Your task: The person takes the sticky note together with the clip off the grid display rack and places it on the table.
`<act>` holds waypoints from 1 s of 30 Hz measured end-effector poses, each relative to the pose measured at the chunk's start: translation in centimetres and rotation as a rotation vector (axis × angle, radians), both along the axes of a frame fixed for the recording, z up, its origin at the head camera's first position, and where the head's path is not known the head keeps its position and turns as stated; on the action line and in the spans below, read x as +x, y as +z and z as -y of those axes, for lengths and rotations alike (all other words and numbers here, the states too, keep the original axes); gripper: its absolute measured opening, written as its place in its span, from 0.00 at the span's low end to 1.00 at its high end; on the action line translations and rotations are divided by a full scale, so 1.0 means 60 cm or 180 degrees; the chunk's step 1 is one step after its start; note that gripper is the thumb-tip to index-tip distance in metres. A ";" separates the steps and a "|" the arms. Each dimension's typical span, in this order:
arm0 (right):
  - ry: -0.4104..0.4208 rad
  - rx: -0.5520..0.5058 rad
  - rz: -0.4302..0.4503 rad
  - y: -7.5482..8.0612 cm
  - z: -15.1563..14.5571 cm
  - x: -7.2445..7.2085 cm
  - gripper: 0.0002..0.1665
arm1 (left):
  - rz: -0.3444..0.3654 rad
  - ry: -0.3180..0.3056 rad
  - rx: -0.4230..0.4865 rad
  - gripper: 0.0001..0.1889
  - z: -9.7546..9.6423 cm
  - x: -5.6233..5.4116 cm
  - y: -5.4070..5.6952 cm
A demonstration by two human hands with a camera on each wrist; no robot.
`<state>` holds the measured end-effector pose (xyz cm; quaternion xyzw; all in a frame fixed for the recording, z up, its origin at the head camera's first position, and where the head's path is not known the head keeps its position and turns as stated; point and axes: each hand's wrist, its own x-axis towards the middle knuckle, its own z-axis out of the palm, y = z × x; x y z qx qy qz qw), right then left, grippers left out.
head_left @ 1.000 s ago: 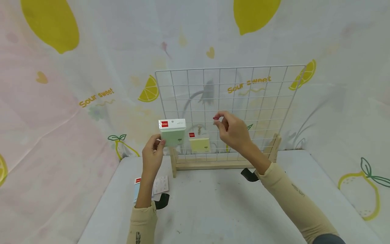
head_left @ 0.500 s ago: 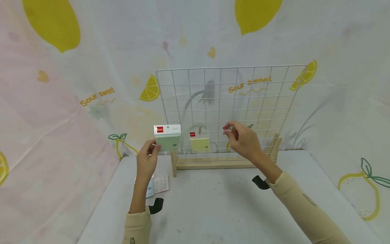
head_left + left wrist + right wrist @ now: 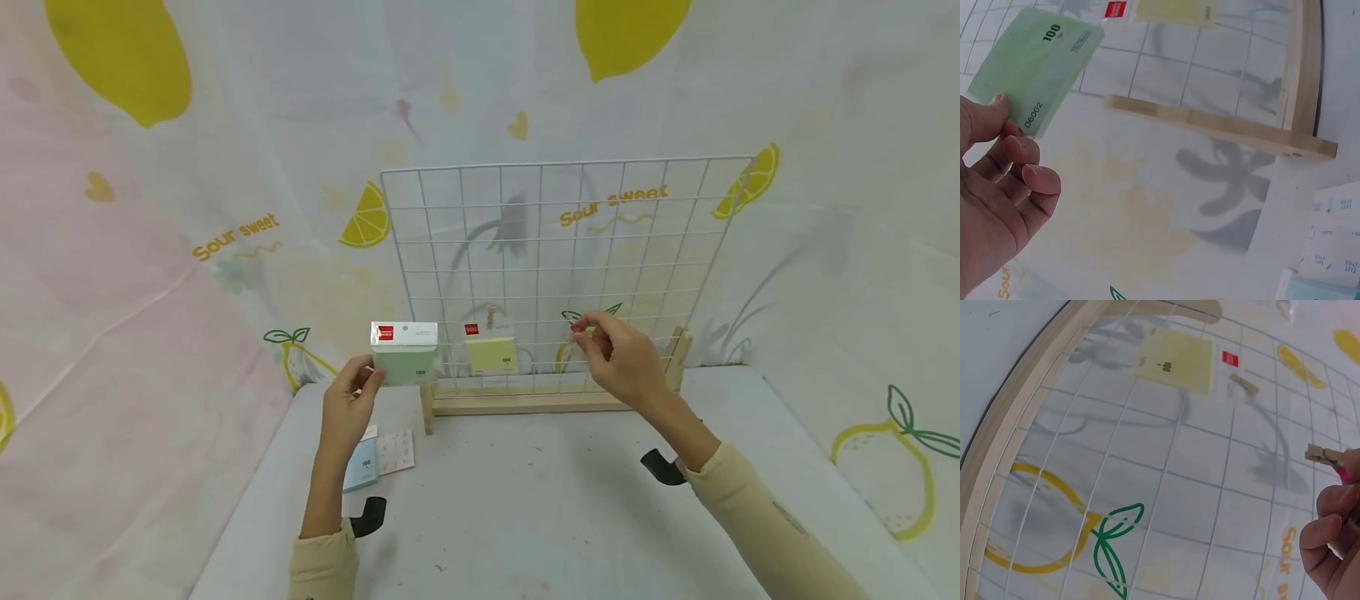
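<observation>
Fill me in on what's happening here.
A person is working at a wire grid with both hands. The left hand holds up a green notepad pack, not clipped up yet, while the right hand pinches a small wooden peg. A yellow pack already hangs on the grid, with another peg at its top. A blue pack and a pale patterned one lie on the table.

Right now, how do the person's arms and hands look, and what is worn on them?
The left hand and right hand are bare, without gloves. The left sleeve and right sleeve are beige; a faint dark marking shows on the right one. A curved black piece sticks out beside each sleeve's end.
</observation>
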<state>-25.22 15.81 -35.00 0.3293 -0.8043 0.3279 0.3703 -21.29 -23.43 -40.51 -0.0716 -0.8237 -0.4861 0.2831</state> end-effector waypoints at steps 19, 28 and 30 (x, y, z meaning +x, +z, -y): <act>-0.0519 0.0029 0.0365 -0.058 -0.092 0.018 0.10 | 0.0401 0.0007 -0.0271 0.10 0.068 0.024 -0.054; -0.0473 0.0119 0.0506 -0.078 -0.130 0.024 0.11 | 0.0651 0.0007 -0.0207 0.09 0.094 0.031 -0.079; -0.0518 0.0146 0.0548 -0.086 -0.140 0.025 0.11 | 0.0710 0.0004 -0.0222 0.08 0.099 0.032 -0.083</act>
